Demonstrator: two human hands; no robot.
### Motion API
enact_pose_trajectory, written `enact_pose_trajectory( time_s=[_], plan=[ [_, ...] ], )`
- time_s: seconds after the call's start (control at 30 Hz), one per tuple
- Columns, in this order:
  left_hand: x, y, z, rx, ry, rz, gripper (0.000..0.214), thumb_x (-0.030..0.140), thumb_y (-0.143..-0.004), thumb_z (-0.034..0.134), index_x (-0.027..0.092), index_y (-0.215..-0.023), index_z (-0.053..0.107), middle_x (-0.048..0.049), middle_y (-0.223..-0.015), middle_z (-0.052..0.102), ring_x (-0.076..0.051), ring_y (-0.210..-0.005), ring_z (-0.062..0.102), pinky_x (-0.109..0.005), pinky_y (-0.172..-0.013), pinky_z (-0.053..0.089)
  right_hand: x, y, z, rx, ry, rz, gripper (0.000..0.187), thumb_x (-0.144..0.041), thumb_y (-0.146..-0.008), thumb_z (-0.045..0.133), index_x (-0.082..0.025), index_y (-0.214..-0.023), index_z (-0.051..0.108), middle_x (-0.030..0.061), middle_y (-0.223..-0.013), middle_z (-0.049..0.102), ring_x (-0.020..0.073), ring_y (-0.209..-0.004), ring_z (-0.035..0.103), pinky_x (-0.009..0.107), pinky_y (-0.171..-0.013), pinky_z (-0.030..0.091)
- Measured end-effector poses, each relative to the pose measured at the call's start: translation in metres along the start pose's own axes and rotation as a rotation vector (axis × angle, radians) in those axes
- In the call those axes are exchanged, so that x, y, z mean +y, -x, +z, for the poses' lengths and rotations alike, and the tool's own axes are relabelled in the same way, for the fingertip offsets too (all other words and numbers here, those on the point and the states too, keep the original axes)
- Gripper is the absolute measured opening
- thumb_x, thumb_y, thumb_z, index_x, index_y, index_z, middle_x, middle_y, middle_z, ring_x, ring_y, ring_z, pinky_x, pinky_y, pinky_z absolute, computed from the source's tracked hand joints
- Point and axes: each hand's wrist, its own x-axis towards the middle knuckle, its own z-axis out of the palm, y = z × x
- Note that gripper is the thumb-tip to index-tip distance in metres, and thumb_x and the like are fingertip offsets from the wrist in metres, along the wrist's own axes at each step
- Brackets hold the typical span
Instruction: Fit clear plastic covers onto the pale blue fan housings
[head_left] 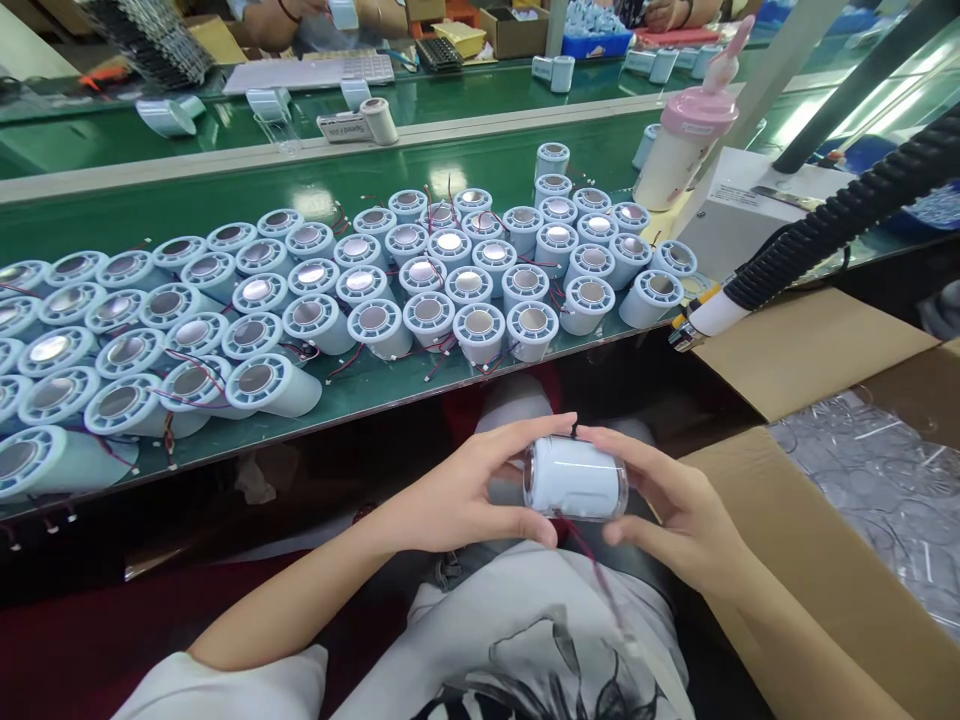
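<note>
My left hand (469, 495) and my right hand (675, 515) grip the two ends of one pale blue cylinder part (574, 478), held sideways over my lap below the bench edge. A thin red and black wire trails down from it. A clear ring shows at its ends. On the green bench (480, 165) above, several like cylinders (427, 290) stand close together with metal discs on top and red wires between them.
An open cardboard box (862, 480) with clear plastic parts stands at my right. A black ribbed hose with a white nozzle (810, 240) reaches over it. A pink-capped bottle (686, 140) stands at the bench's right. Another person's hands work at the far bench.
</note>
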Motion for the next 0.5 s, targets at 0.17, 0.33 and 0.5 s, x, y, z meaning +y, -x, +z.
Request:
enact_pose_trajectory(
  time_s=[0.17, 0.33, 0.5],
  plan=[
    [0.000, 0.000, -0.004, -0.029, 0.002, -0.008, 0.072, 0.024, -0.078, 0.075, 0.031, -0.142, 0.044, -0.0089, -0.140, 0.052, -0.027, -0.125, 0.054, -0.041, -0.102, 0.049, -0.002, -0.002, -0.002, 0.019, -0.307, 0.246, 0.043, -0.031, -0.082, 0.076, -0.037, -0.123, 0.064, 0.0002, -0.110, 0.072, 0.0200, -0.091, 0.070, 0.028, -0.076, 0.059],
    [-0.013, -0.004, 0.001, -0.073, 0.129, -0.082, 0.077, 0.021, -0.077, 0.075, 0.029, -0.145, 0.040, -0.0091, -0.137, 0.056, -0.025, -0.118, 0.060, -0.038, -0.098, 0.050, 0.001, -0.003, 0.007, 0.023, -0.262, 0.358, 0.044, -0.030, -0.079, 0.077, -0.032, -0.122, 0.067, 0.0006, -0.097, 0.075, 0.0202, -0.079, 0.070, 0.033, -0.076, 0.059],
    [0.004, -0.025, -0.027, -0.029, 0.007, -0.190, 0.053, 0.041, -0.079, 0.068, 0.027, -0.129, 0.056, -0.0050, -0.116, 0.069, -0.027, -0.098, 0.069, -0.031, -0.075, 0.057, 0.014, -0.014, -0.012, 0.053, -0.167, 0.346, 0.047, -0.051, -0.086, 0.063, -0.027, -0.127, 0.063, 0.0056, -0.108, 0.072, 0.0214, -0.087, 0.070, 0.035, -0.078, 0.057]
  ],
)
